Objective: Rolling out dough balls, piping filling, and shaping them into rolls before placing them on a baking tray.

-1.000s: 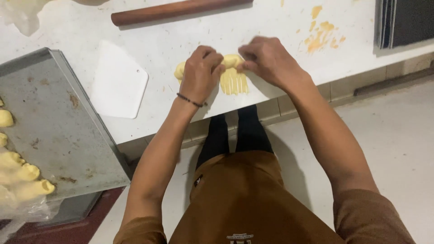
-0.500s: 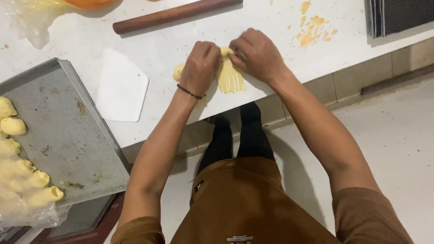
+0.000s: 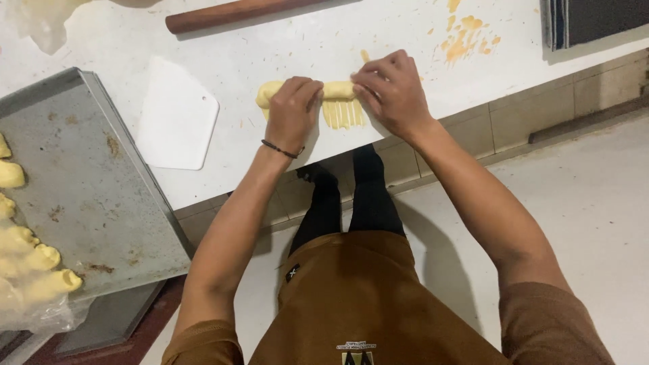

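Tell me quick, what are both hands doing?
Left hand: fingers curled down on the yellow dough roll.
Right hand: fingers pressing on the same dough roll's other end.

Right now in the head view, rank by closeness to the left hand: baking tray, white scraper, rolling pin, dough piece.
1. Dough piece, under the left hand, touching.
2. White scraper, on the counter to its left.
3. Rolling pin, beyond it at the counter's far side.
4. Baking tray, farthest left.

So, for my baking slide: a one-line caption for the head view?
Both hands, left hand and right hand, roll a fringed strip of yellow dough on a white counter.
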